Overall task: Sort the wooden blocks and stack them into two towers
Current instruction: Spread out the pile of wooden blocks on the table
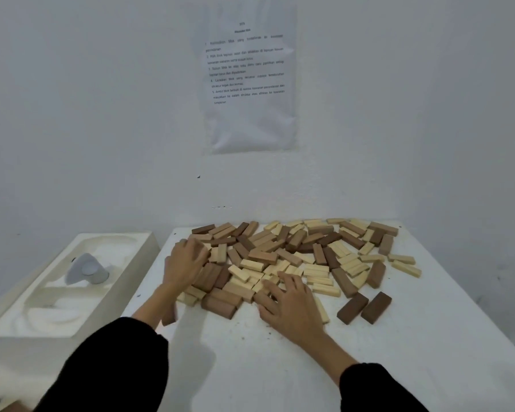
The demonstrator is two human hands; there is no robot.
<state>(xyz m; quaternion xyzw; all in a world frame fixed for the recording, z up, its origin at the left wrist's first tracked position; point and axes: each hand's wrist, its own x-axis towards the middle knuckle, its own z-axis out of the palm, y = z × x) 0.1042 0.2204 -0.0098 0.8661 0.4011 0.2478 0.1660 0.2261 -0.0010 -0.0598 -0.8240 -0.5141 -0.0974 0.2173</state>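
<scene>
At the far left a white moulded tray [113,235] sits beside the white table [250,367]. The left hand [188,263] lies on the near-left edge of the wooden blocks [280,251], fingers spread and lightly bent, gripping none. The blocks, pale, tan and dark brown, lie mixed in a flat heap across the table's far half, unstacked. The right hand [292,304] rests flat on pale blocks at the heap's near edge, fingers splayed. Two dark blocks [364,307] lie apart to the right

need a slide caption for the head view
Left hand and right hand rest on a jumbled pile of light and dark wooden blocks on a white table
</scene>
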